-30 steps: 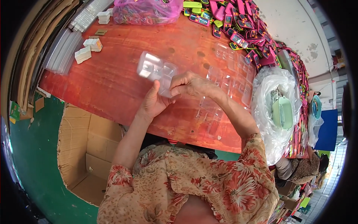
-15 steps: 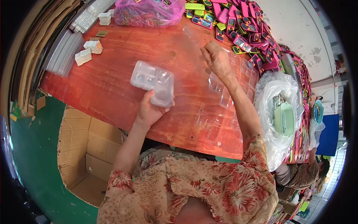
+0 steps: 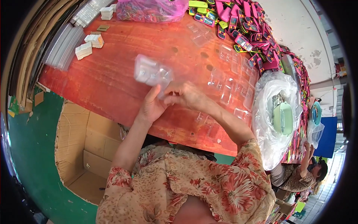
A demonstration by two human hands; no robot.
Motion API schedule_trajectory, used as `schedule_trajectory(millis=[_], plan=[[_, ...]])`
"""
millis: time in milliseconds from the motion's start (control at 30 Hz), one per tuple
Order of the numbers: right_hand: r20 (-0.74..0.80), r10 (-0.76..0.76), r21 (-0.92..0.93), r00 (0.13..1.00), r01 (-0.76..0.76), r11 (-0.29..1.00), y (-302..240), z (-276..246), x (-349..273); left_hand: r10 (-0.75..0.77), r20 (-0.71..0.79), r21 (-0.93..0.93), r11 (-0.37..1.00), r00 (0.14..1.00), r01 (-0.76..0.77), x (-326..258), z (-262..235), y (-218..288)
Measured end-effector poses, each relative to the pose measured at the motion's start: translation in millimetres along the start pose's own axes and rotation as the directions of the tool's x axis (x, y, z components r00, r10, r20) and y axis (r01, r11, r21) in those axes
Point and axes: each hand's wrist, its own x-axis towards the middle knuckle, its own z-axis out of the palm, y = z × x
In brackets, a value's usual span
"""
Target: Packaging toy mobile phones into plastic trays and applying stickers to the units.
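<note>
My left hand (image 3: 152, 105) grips a stack of clear plastic blister trays (image 3: 151, 71) by its near end, thumb on top. The stack is tilted above the red table and smeared by motion. My right hand (image 3: 184, 96) is closed, its fingertips pinching at the stack's near right corner, beside my left thumb. How many trays the fingertips hold is hidden. To the right, several single clear trays (image 3: 227, 89) lie spread on the table, and another clear tray (image 3: 200, 33) lies farther off.
Pink and green toy phones (image 3: 242, 28) are heaped at the far right. Near them stands a clear bag with a green basket (image 3: 283, 118). Far left are a pink bag (image 3: 153, 11), white card stacks (image 3: 84, 50) and stacked plastic sheets (image 3: 65, 46). A cardboard box (image 3: 72, 138) stands below; a co-worker (image 3: 302, 173) sits right.
My right hand has come from the far right of the table back to the stack in my left hand. A clear tray now lies flat near where it was.
</note>
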Motion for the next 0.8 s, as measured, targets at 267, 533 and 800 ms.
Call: schedule_trajectory(millis=[267,533,800], plan=[[0.418,0.185,0.462,0.890,-0.383,0.800,8,-18,14,-0.112,0.179,0.008,0.994,0.977,0.112,3,2,9],[-0.140,0.005,0.302,0.990,0.038,0.953,0,-23,7,-0.056,0.168,-0.011,0.998,0.984,0.059,1,-3,18],[-0.309,-0.200,-0.709,0.930,-0.085,0.700,63,-34,-1,0.023,0.065,-0.048,0.999,0.998,-0.020,-27,-19,36]])
